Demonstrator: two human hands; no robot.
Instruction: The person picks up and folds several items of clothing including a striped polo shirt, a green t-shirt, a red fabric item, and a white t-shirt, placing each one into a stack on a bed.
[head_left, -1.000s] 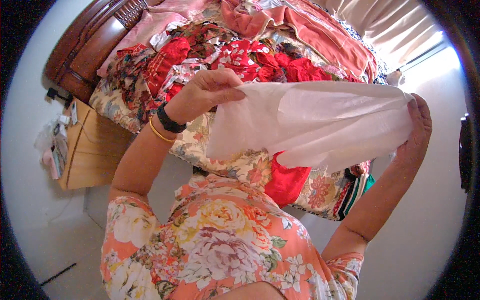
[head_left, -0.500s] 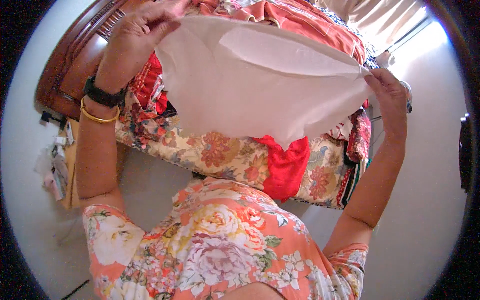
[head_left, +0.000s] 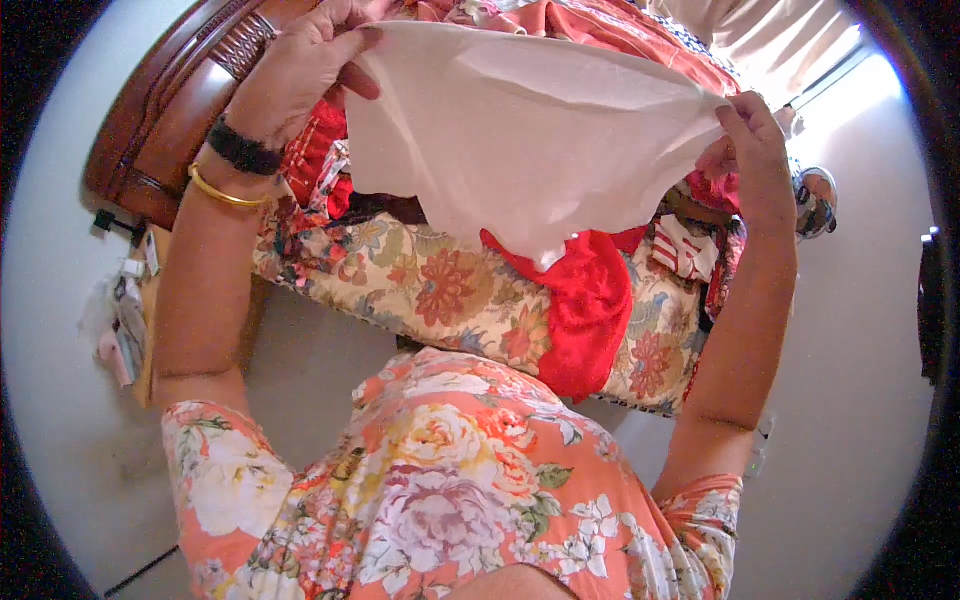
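Observation:
A thin white cloth is stretched between my two raised hands, its middle sagging to a point. Its kind of garment cannot be made out. My left hand pinches the upper left corner between thumb and fingers. At the other end, my right hand grips the right corner in closed fingers. Below and behind the cloth, a bright red cloth hangs over the front edge of the bed, which has a floral cover. The white cloth hides much of the bed's top.
Coral-orange clothes are heaped at the back of the bed. Red clothing lies at its left, a striped red-and-white cloth at its right. A carved wooden headboard stands at left, and plastic bags hang below it.
Both hands have drawn slightly closer together, and the white cloth's lower point has risen and shifted left. More of the red cloth and the striped cloth now shows.

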